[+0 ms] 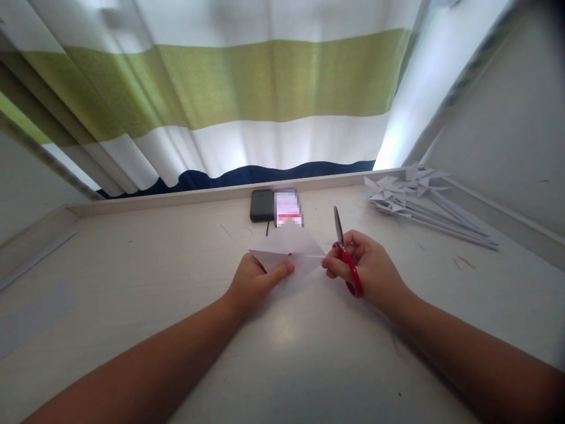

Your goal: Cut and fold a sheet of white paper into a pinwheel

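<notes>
A piece of folded white paper [304,268] is held above the table between my two hands. My left hand [260,277] grips its left side, thumb on top and the other fingers hidden beneath. My right hand [366,262] pinches the paper's right tip between thumb and finger. Scissors [351,268] with red handles hang on that same hand, blades together and pointing up and away. A small dark red spot shows near the paper's middle, above my left thumb.
A dark power bank [262,205] and a blurred-out phone [288,207] lie at the back centre. Several white paper pinwheels [397,194] on paper sticks are piled at the back right. A white paper strip [35,318] lies at the left. Small scraps dot the white table [282,365].
</notes>
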The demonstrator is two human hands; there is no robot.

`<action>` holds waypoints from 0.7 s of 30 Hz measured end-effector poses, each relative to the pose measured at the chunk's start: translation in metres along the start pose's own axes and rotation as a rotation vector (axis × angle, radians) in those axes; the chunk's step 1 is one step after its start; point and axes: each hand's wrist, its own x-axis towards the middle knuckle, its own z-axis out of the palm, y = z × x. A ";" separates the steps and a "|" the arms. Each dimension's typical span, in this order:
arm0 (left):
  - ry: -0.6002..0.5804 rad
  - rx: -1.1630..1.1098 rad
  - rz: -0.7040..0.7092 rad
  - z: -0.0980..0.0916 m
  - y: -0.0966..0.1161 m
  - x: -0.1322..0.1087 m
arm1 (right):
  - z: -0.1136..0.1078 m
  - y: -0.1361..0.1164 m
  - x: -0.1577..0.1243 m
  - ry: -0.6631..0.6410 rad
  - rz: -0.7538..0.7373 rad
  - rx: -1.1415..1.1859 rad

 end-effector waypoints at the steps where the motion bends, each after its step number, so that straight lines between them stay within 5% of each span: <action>1: -0.014 -0.006 -0.006 0.000 0.000 0.000 | -0.002 0.001 0.001 0.005 -0.011 0.001; 12: -0.130 0.039 -0.037 -0.001 0.001 0.002 | -0.015 0.006 0.008 0.062 -0.051 -0.066; 16: 0.067 0.023 -0.006 0.001 0.000 0.003 | -0.017 -0.001 0.004 0.071 0.016 -0.205; 21: 0.364 -0.097 0.010 0.002 0.000 0.009 | -0.012 -0.005 -0.006 -0.071 0.129 -0.343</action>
